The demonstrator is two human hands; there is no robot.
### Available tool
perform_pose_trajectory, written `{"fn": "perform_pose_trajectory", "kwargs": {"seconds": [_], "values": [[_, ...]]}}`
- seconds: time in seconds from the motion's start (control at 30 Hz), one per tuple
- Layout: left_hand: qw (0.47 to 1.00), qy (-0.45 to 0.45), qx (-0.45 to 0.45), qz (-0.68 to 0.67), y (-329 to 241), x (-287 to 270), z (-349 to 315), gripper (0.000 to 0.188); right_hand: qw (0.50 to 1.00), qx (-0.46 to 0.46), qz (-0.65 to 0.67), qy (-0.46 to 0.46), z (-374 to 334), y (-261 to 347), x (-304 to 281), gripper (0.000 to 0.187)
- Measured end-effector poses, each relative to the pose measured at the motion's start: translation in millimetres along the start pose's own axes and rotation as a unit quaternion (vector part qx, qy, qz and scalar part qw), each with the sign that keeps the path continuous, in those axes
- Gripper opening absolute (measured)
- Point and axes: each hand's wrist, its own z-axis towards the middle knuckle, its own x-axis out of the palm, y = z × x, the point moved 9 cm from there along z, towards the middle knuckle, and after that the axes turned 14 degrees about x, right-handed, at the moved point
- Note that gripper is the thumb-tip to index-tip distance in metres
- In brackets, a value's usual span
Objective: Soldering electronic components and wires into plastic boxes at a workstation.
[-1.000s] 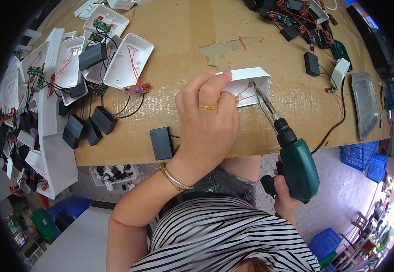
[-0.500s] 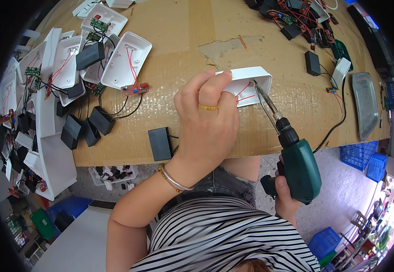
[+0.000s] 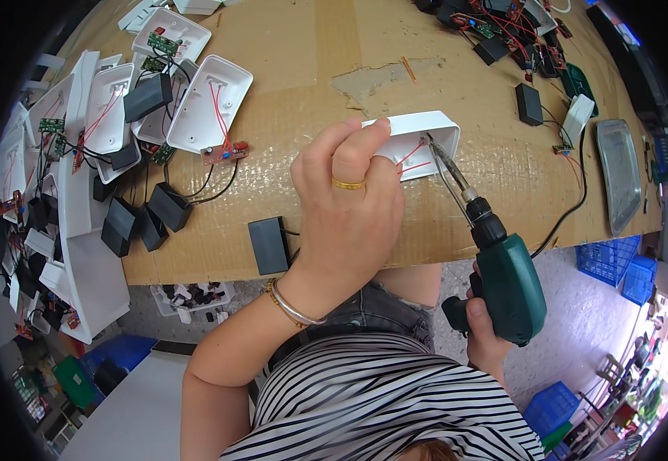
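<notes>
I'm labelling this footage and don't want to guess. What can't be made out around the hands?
All in the head view:
White case: its left end is hidden by the left hand.
Right hand: most fingers are hidden behind the green soldering gun.
Soldering tip: too small to tell whether it touches the upper red wire.

White plastic case [image 3: 415, 123]: its 9 o'clock end hides behind the left hand [image 3: 353, 192].
Soldering tip [image 3: 435, 150]: too tiny to tell if it touches the red wire [image 3: 411, 154].
Right hand [image 3: 487, 330]: most fingers hide behind the green soldering gun [image 3: 512, 292].
Black box [image 3: 269, 246]: its wires slip behind the left hand.
Parts bin [image 3: 229, 294]: at 8 o'clock, partly hidden by the table [image 3: 441, 230].
Wire pile [image 3: 492, 49]: at 1 o'clock, cut by the top edge.
Far clutter [image 3: 649, 346]: at 4 o'clock, too small to name.
</notes>
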Motion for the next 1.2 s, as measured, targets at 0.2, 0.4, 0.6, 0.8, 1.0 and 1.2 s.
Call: {"fn": "perform_pose_trajectory", "kwargs": {"seconds": [0.2, 0.4, 0.6, 0.8, 1.0, 1.2], "values": [[1.0, 0.007, -0.005, 0.0, 1, 1, -1, 0.013, 1.0, 0.028, 0.003, 0.008, 0, -3, 1, 0.057], [1.0, 0.009, -0.004, -0.006, 0, 2, 0, 0.012, 1.0, 0.015, 0.006, -0.001, 0, -1, -1, 0.058], [1.0, 0.018, -0.004, -0.001, 0, 2, -2, 0.013, 1.0, 0.013, -0.005, -0.003, 0, 0, 0, 0.058], [1.0, 0.019, -0.005, -0.005, -1, 3, -1, 0.013, 1.0, 0.012, -0.019, -0.002, -1, 4, -1, 0.058], [1.0, 0.019, -0.001, -0.002, 0, 2, -2, 0.013, 1.0, 0.019, -0.019, -0.006, 0, 8, 0, 0.053], [1.0, 0.017, 0.0, -0.01, -1, 2, -1, 0.013, 0.999, -0.032, -0.024, 0.018, -3, 19, 4, 0.028]]}}
